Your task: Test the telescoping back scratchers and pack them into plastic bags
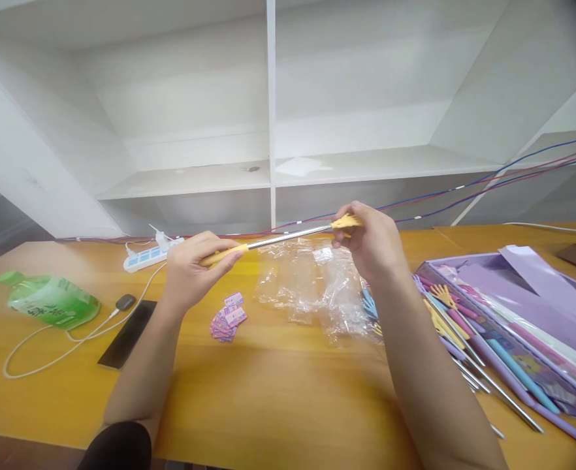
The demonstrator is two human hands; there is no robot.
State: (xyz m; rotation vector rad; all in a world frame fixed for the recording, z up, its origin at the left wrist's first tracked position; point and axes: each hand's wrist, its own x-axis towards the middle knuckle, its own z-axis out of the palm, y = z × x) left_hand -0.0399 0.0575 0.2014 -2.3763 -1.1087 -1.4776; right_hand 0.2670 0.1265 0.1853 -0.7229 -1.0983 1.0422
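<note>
Between my two hands a yellow back scratcher (290, 235) with a metal rod is held up nearly level above the table. My left hand (192, 264) is closed around its yellow handle. At the other end, my right hand (373, 241) pinches the small yellow hand-shaped head. Clear plastic bags (312, 284) lie on the table beneath the rod. A small pile of pink and purple cards (228, 318) is nearer my left hand. Several more back scratchers (457, 326) in different colours lie to the right, partly hidden by my right forearm.
A purple box (518, 307) with wrapped items stands at the right. On the left are a green bottle (53, 300), a black phone (128, 334), a cable and a white power strip (151, 256). White shelving (271, 117) and cables run along the back of the table.
</note>
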